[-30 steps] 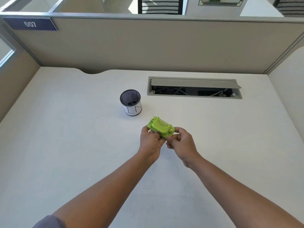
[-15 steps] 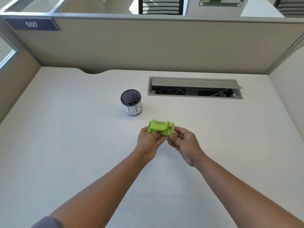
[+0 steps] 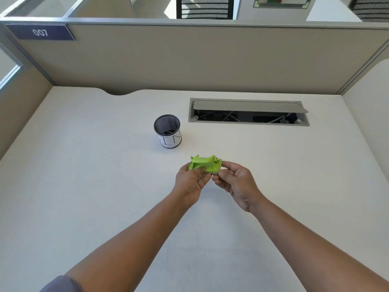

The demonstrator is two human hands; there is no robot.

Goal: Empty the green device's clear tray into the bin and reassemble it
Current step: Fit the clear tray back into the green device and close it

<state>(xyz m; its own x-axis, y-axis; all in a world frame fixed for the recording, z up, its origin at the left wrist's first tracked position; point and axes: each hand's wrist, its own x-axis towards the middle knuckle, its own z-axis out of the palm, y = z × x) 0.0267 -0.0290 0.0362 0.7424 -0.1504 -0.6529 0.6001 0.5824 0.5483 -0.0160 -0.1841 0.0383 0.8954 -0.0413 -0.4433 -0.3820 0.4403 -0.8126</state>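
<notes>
glossy green plastic device (image 3: 205,164) pinched by both hands; mesh bin (image 3: 167,130) near.

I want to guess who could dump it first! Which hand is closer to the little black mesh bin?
Left. The left hand sits just below and right of the bin, holding the green device. The right hand is farther right.

Lime-green device (image 3: 205,164), black mesh bin (image 3: 167,130) with white band, cream desk (image 3: 84,186), beige partition (image 3: 210,57).
</notes>
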